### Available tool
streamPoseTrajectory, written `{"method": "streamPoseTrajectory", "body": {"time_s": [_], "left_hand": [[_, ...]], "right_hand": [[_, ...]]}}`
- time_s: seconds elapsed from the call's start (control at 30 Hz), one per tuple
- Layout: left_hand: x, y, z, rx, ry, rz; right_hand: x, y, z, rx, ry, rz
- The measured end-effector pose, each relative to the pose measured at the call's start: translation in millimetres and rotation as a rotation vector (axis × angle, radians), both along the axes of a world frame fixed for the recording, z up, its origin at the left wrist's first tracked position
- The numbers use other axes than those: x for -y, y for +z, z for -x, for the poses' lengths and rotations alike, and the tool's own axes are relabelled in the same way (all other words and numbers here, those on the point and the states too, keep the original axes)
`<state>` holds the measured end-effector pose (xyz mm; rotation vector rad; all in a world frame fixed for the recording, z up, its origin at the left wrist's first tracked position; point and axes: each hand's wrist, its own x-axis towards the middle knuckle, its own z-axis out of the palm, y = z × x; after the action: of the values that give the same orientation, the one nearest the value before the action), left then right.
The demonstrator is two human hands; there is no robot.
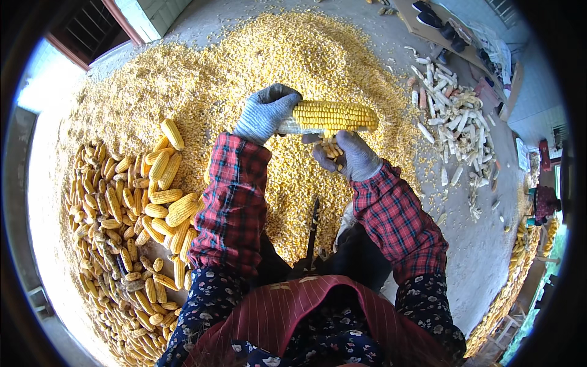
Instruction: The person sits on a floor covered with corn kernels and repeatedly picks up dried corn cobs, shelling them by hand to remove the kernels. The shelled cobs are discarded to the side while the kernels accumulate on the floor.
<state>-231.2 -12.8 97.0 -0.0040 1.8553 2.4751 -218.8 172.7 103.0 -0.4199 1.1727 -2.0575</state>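
My left hand (268, 113), in a grey-blue knit glove, grips one end of a corn cob (337, 115) held level over a wide heap of loose corn kernels (293, 59). Yellow kernels cover the cob's upper side, while a stretch of its lower side near my left hand is bare. Just beneath the cob is my right hand (351, 153), also gloved, its fingers curled around several loose kernels (331, 147); its thumb is close to the cob's underside. A dark narrow bar (313, 229) stands between my legs, its tip over the kernels.
Unshelled corn cobs (119, 220) lie piled at the left. Stripped cobs (454, 119) form a pile on the concrete floor (463, 257) at the right. Shoes (429, 19) rest on cardboard at the upper right. Another person (545, 202) is at the far right, near more corn.
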Motion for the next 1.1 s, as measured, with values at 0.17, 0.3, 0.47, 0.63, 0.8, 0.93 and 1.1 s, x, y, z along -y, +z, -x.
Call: {"method": "streamPoseTrajectory", "body": {"time_s": [0.17,0.3,0.47,0.63,0.8,0.93,1.1], "left_hand": [[-3,-2,-1,0.007,0.018,0.027],[-1,-1,-1,-0.006,-0.003,-0.011],[7,4,-3,0.016,-0.008,0.049],[6,4,-3,0.031,0.004,0.066],[11,3,-4,0.013,-0.008,-0.015],[11,4,-3,-0.039,0.003,-0.019],[5,3,-3,-0.023,0.034,-0.050]], "right_hand": [[-1,3,1,0.033,-0.094,-0.174],[-2,-3,1,-0.052,-0.092,-0.266],[-8,6,3,-0.009,-0.027,-0.023],[-8,-8,6,-0.029,-0.091,-0.248],[-6,0,-1,-0.020,-0.025,0.062],[-12,1,2,0.055,-0.015,-0.045],[-8,-5,3,0.046,0.018,-0.025]]}}
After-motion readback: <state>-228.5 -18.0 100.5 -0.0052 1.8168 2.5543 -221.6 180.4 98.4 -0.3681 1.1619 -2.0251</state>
